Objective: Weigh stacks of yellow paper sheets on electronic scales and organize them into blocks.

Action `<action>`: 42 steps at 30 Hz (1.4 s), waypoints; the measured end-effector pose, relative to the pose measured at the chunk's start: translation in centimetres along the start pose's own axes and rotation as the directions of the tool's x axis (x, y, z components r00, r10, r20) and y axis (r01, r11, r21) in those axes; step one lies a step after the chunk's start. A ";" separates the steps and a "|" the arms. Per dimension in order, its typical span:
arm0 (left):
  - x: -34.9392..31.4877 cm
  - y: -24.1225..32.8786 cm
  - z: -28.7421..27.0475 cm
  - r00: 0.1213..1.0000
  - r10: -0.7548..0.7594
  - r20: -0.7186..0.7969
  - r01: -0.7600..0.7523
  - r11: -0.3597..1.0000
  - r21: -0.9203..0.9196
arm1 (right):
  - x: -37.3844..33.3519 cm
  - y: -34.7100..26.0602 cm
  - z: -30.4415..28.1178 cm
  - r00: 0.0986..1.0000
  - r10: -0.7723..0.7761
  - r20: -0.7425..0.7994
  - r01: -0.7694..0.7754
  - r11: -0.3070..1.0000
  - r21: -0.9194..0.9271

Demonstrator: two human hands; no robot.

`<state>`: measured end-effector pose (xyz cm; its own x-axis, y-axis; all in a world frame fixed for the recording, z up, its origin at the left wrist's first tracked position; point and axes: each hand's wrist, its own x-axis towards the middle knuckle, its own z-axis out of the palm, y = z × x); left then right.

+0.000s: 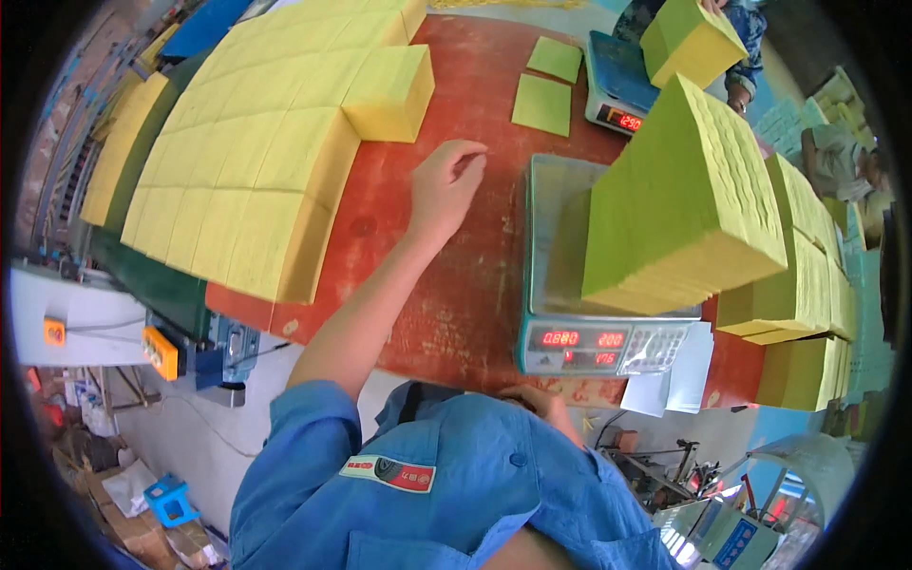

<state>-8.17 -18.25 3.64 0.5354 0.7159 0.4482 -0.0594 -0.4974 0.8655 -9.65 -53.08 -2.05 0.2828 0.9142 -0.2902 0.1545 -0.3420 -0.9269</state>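
My left hand (446, 190) hovers over the red table (437, 275), fingers curled in toward the thumb and nothing visible in them. It is between rows of yellow paper stacks (256, 142) on the left and a digital scale (556, 237) on the right. A tall block of yellow-green paper sheets (665, 209) rests on that scale, whose red digits are lit. Low at the table's near edge, my right hand (541, 404) is close to my body, its fingers mostly hidden.
Two thin yellow-green sheets (543, 104) lie at the far side. Beyond them another person's hand (712, 6) touches a paper block (689, 43) at a second scale (617, 71). More paper stacks (798, 275) stand at right. White sheets (670, 375) hang by the near scale.
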 end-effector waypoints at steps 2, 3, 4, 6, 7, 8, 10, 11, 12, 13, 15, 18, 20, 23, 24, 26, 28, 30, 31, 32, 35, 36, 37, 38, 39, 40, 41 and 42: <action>4.0 -3.2 2.2 0.992 0.069 0.102 -0.083 0.988 0.132 | 0.2 -0.8 0.3 0.990 0.039 -0.139 -0.037 0.999 0.016; 5.8 -4.8 3.6 0.970 0.125 0.207 -0.178 0.949 0.262 | 0.1 -1.5 0.5 0.979 0.078 -0.186 -0.079 0.997 0.004; 7.3 -6.6 4.8 0.964 0.132 0.229 -0.186 0.954 0.234 | 0.0 -1.7 0.9 0.972 0.095 -0.216 -0.095 0.995 0.009; 10.0 -10.5 6.5 0.829 0.397 0.393 -0.541 0.747 0.386 | 0.3 -1.3 1.5 0.964 -0.001 -0.266 -0.030 0.993 -0.112; 11.2 -11.4 7.6 0.818 0.408 0.406 -0.553 0.754 0.355 | 0.1 -1.1 1.9 0.955 0.049 -0.294 -0.087 0.989 -0.118; 12.3 -12.4 8.3 0.782 0.383 0.492 -0.597 0.685 0.417 | 0.3 -1.2 2.0 0.945 0.062 -0.320 -0.102 0.988 -0.111; 13.7 -13.9 9.9 0.729 0.360 0.582 -0.656 0.612 0.442 | 0.5 -1.6 1.9 0.935 0.030 -0.354 -0.071 0.992 -0.101; 14.3 -14.4 10.5 0.683 0.318 0.658 -0.697 0.552 0.457 | 0.5 -1.5 1.9 0.926 0.038 -0.375 -0.080 0.992 -0.096; 14.7 -14.6 10.9 0.632 0.269 0.727 -0.740 0.488 0.462 | 0.5 -1.4 1.9 0.927 0.023 -0.374 -0.066 0.992 -0.103; 14.7 -14.8 11.2 0.565 0.320 0.760 -0.808 0.402 0.431 | 0.4 -1.4 2.0 0.929 0.005 -0.370 -0.050 0.992 -0.112; 14.7 -14.9 11.7 0.547 0.314 0.776 -0.821 0.384 0.423 | 0.4 -1.6 1.7 0.927 -0.005 -0.376 -0.048 0.990 -0.134; 14.8 -14.9 12.0 0.542 0.282 0.791 -0.827 0.348 0.442 | 0.5 -1.9 1.6 0.927 -0.032 -0.374 -0.026 0.988 -0.149; 14.9 -14.6 12.0 0.547 0.267 0.794 -0.825 0.333 0.456 | 0.3 -1.8 1.7 0.924 -0.043 -0.379 -0.012 0.990 -0.143; 15.7 -14.9 12.1 0.540 0.297 0.788 -0.834 0.312 0.454 | 0.1 -0.9 2.0 0.918 -0.055 -0.393 0.012 0.994 -0.112; 16.0 -15.3 12.1 0.536 0.250 0.806 -0.828 0.340 0.445 | 0.2 -0.9 2.1 0.917 -0.063 -0.395 0.020 0.993 -0.113; 16.4 -15.1 12.4 0.541 0.216 0.813 -0.818 0.362 0.447 | 0.2 -0.7 2.0 0.914 -0.088 -0.396 0.038 0.990 -0.132; 15.7 -14.6 12.4 0.507 0.288 0.813 -0.843 0.361 0.398 | -0.1 -0.6 2.1 0.911 -0.088 -0.402 0.036 0.990 -0.135; 15.1 -15.6 12.3 0.534 0.264 0.803 -0.829 0.350 0.436 | -0.5 -0.4 2.8 0.926 0.052 -0.375 -0.095 0.991 -0.095; 15.3 -15.4 12.4 0.565 0.230 0.792 -0.808 0.349 0.475 | -0.5 0.3 3.0 0.916 -0.067 -0.395 0.018 0.992 -0.127; 15.9 -15.4 12.4 0.574 0.249 0.780 -0.806 0.340 0.484 | 0.0 0.8 3.0 0.894 -0.184 -0.408 0.129 0.979 -0.160; 14.8 -14.8 13.2 0.593 0.197 0.781 -0.796 0.293 0.530 | -0.3 -0.3 2.8 0.881 -0.210 -0.424 0.162 0.976 -0.147; 15.1 -14.3 13.4 0.627 0.177 0.759 -0.768 0.302 0.564 | -0.8 -0.5 3.1 0.893 -0.140 -0.429 0.111 0.990 -0.091; 14.9 -14.2 13.1 0.662 0.155 0.734 -0.737 0.312 0.599 | -1.1 0.2 3.4 0.916 -0.041 -0.398 0.017 0.998 -0.064; 13.9 -14.3 12.5 0.657 0.144 0.740 -0.739 0.316 0.595 | -1.4 0.3 3.9 0.918 -0.029 -0.396 0.009 0.999 -0.053; 14.0 -13.9 11.8 0.643 0.167 0.747 -0.754 0.309 0.580 | -1.3 0.2 3.6 0.906 -0.095 -0.413 0.061 0.994 -0.095; 13.7 -13.4 10.9 0.630 0.186 0.754 -0.767 0.301 0.567 | -1.4 0.2 3.5 0.890 -0.162 -0.426 0.114 0.984 -0.136; 13.3 -13.1 9.7 0.633 0.174 0.754 -0.765 0.290 0.575 | -1.3 0.8 3.6 0.870 -0.218 -0.443 0.139 0.969 -0.204; 12.3 -12.7 8.3 0.650 0.138 0.748 -0.749 0.281 0.599 | -1.4 1.3 3.7 0.875 -0.219 -0.431 0.148 0.970 -0.192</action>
<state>6.18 -7.14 -3.72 0.9694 0.0300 0.2437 0.0869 -0.9702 -0.2263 -13.34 -54.00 -3.77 0.6219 0.7814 0.0511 0.3732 -0.2384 -0.8966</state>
